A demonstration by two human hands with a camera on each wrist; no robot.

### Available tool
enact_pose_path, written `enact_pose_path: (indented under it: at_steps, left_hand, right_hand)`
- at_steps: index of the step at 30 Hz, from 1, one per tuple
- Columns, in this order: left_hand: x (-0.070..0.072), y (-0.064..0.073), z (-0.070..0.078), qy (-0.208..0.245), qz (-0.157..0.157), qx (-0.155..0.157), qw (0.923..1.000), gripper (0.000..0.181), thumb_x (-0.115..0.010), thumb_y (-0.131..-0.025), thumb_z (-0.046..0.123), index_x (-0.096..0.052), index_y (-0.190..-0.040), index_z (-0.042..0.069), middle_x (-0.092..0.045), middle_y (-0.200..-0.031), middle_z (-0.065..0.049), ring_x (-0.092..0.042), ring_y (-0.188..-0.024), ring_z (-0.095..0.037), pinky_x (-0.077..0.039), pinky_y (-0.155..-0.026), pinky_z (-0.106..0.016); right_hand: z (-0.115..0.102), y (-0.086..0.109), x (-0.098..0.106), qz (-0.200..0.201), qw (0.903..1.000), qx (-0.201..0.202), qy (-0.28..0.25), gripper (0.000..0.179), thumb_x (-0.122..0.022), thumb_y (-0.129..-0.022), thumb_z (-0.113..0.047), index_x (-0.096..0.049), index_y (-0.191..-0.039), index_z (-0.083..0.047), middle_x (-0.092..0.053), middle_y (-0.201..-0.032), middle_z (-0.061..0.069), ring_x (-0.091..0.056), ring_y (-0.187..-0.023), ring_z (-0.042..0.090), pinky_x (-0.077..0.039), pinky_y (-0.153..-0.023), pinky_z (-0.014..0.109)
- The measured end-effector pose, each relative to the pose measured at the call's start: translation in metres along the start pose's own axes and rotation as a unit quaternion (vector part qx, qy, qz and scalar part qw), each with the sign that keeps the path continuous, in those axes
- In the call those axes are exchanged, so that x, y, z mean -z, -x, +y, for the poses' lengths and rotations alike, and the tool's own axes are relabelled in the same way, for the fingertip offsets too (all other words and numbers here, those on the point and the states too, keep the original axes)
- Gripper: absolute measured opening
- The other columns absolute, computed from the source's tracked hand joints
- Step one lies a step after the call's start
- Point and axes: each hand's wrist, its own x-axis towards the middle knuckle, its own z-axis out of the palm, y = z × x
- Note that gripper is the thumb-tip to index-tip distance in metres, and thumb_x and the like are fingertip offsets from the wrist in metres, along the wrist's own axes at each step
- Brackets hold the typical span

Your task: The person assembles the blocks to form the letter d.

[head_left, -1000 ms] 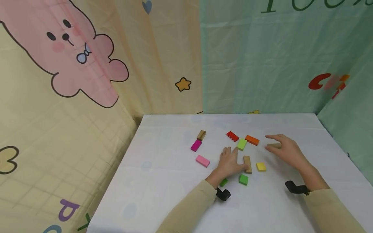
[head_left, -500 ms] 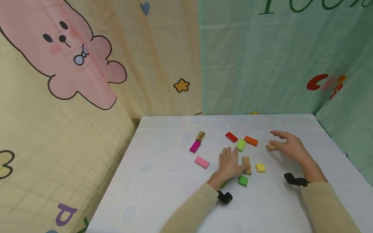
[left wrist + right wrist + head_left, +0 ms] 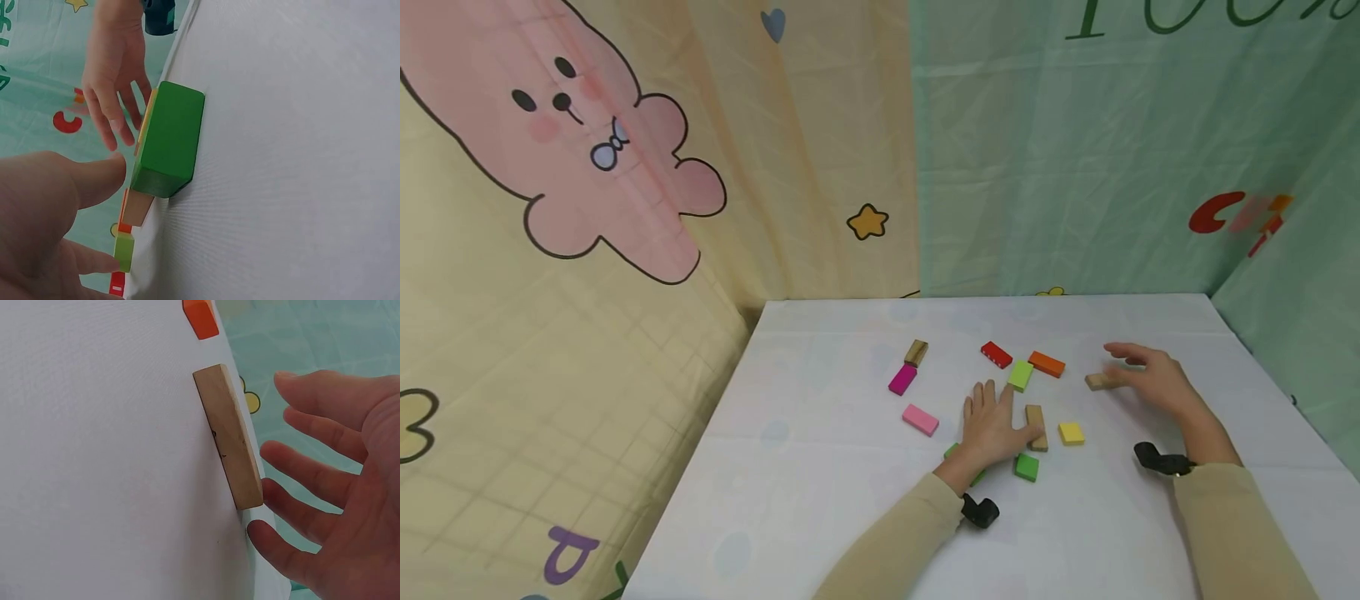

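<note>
My left hand is held palm down with its fingers spread, its thumb overlapping a wooden block in the head view. Its fingertips reach close to a lime green block. One green block lies just below the thumb; it looms large in the left wrist view. Another green block is partly hidden beneath the wrist. On the right, my right hand hovers with loosely bent fingers beside a second wooden block. Nothing is between those fingers and thumb, and the fingertips are right at the block's end.
Past the left hand lie a red block and an orange block. A yellow block sits between the hands. Further left are a pink block, a magenta block and another wooden block. Printed curtains surround the white table.
My right hand has drawn slightly to the right, showing more of the wooden block beside it. The left hand has hardly moved. The head view has shifted a little.
</note>
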Motion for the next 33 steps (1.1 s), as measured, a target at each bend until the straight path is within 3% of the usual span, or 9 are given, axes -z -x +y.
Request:
enact_pose_path:
  at_steps: [7, 16, 22, 33]
  left_hand:
    - [-0.002, 0.001, -0.001, -0.027, 0.001, 0.004, 0.9996, 0.084, -0.064, -0.088, 0.065, -0.042, -0.153, 0.016, -0.029, -0.160, -0.010, -0.022, -0.149, -0.030, -0.023, -0.118, -0.047]
    - [-0.004, 0.000, 0.002, -0.045, -0.006, 0.012, 0.9989, 0.088, -0.061, -0.089, 0.067, -0.039, -0.155, 0.014, -0.027, -0.162, -0.009, -0.021, -0.150, -0.028, -0.021, -0.119, -0.045]
    - [-0.004, 0.000, 0.003, -0.051, -0.009, 0.017, 0.9985, 0.089, -0.061, -0.089, 0.068, -0.038, -0.155, 0.013, -0.027, -0.162, -0.008, -0.020, -0.150, -0.027, -0.021, -0.119, -0.044]
    - [-0.002, 0.003, 0.002, -0.061, -0.011, 0.015, 0.9979, 0.091, -0.059, -0.089, 0.069, -0.038, -0.155, 0.011, -0.026, -0.162, -0.008, -0.020, -0.149, -0.027, -0.021, -0.119, -0.044]
  right_hand:
    - [0.003, -0.002, -0.006, -0.020, 0.9992, -0.004, 0.034, 0.086, -0.070, -0.088, -0.059, -0.045, -0.149, -0.003, -0.038, -0.150, 0.030, -0.033, -0.134, 0.050, -0.035, -0.102, 0.068]
    - [0.009, 0.001, -0.008, -0.017, 0.9955, 0.042, 0.084, 0.050, -0.069, -0.097, -0.025, -0.057, -0.136, 0.005, -0.048, -0.140, 0.034, -0.039, -0.130, 0.053, -0.033, -0.102, 0.068]
    - [0.013, -0.001, -0.010, -0.001, 0.9934, 0.060, 0.097, 0.043, -0.069, -0.096, -0.019, -0.061, -0.131, 0.006, -0.052, -0.134, 0.032, -0.043, -0.126, 0.053, -0.034, -0.101, 0.068]
    - [0.010, 0.001, -0.009, 0.017, 0.9948, 0.048, 0.088, 0.039, -0.072, -0.095, -0.023, -0.065, -0.123, 0.002, -0.058, -0.126, 0.029, -0.051, -0.115, 0.046, -0.040, -0.094, 0.063]
